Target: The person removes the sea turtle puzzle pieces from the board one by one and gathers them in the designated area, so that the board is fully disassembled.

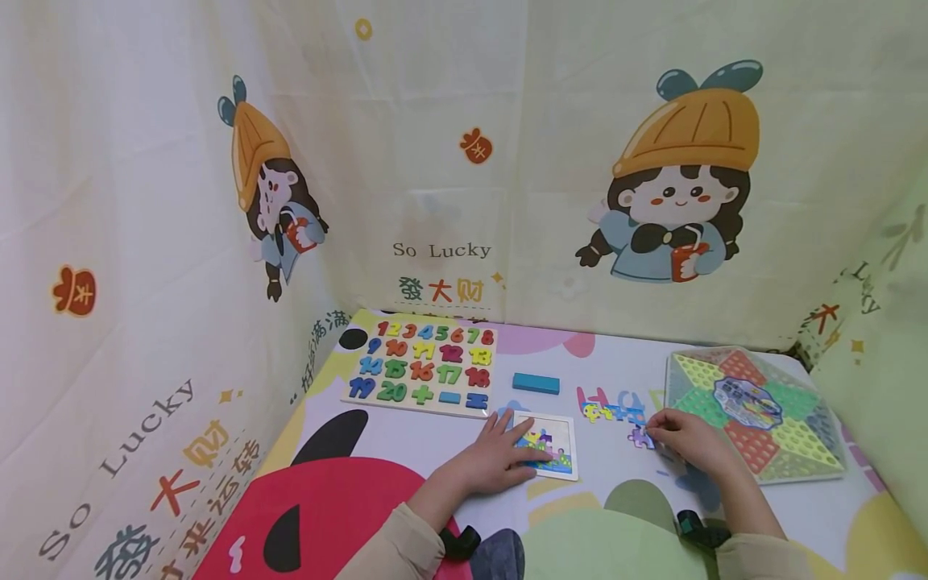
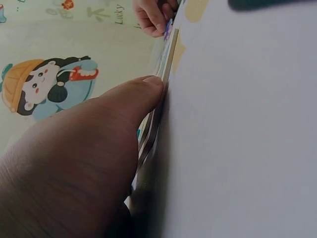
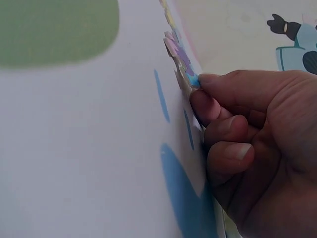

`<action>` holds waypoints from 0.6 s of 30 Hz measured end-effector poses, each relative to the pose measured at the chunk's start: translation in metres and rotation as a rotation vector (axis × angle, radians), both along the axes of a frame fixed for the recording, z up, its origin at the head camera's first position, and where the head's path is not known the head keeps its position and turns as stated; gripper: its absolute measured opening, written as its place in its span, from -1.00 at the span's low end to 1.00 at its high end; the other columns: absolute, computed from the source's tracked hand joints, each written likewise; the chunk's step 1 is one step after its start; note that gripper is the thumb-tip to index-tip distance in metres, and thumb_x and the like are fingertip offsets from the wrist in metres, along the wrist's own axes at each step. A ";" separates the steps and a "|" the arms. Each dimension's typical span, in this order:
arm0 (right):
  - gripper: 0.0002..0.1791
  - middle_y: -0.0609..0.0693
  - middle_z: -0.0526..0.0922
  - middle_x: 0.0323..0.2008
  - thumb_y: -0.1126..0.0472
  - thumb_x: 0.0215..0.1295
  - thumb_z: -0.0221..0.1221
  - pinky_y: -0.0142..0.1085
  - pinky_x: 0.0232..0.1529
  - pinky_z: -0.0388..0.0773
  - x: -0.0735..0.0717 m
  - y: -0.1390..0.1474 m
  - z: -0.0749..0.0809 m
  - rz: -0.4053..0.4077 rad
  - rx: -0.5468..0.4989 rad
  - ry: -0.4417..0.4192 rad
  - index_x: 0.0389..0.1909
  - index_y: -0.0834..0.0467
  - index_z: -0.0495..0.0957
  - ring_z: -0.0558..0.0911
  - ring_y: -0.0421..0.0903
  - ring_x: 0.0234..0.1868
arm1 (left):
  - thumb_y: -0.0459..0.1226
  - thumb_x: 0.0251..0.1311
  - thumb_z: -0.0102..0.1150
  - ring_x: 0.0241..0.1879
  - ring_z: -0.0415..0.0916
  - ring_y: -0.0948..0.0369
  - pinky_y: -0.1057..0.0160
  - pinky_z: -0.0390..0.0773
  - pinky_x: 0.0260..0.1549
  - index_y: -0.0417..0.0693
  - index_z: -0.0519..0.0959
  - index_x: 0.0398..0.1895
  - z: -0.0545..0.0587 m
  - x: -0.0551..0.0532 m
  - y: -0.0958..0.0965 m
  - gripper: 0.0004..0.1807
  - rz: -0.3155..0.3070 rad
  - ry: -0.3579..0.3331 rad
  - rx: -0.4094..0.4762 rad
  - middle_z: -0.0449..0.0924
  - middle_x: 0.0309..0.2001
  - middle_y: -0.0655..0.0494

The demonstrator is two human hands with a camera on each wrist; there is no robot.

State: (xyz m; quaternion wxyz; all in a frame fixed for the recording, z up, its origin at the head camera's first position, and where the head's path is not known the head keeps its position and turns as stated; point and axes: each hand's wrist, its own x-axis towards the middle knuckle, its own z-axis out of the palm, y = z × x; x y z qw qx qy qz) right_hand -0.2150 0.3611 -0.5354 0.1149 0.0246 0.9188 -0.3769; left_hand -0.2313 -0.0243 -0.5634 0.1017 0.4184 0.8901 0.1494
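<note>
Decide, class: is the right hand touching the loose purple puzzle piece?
Touching. The right wrist view shows it: the right hand pinches the loose purple puzzle piece at its edge, with no gap between.

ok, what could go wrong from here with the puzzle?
1. The right hand pinches the purple piece by one edge, so it might slip or twist.
2. Loose pieces lie just beyond it; a sweep could nudge them.
3. The left hand lies partly over the puzzle tray, so it may cover a gap or shift the tray.
</note>
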 end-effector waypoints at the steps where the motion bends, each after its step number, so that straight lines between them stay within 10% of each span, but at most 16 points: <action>1: -0.74 -0.06 0.45 -0.53 0.04 0.41 0.16 -0.32 -0.57 0.36 0.000 0.000 0.000 0.005 0.003 0.003 -0.10 0.16 0.56 0.40 -0.15 -0.57 | 0.16 0.40 -0.06 0.59 -0.33 -0.12 -0.25 -0.25 0.51 0.86 0.22 0.34 0.000 0.000 0.000 -0.53 0.000 -0.004 0.002 -0.06 0.60 0.20; 18: -0.76 -0.03 0.62 -0.34 -0.01 0.41 0.16 -0.29 -0.41 0.40 -0.004 -0.033 0.016 0.037 0.138 0.095 -0.16 0.09 0.59 0.46 -0.11 -0.36 | 0.14 0.38 -0.01 0.60 -0.31 -0.08 -0.17 -0.21 0.53 0.80 0.33 0.30 0.000 -0.004 -0.007 -0.56 -0.009 -0.034 0.054 -0.08 0.60 0.15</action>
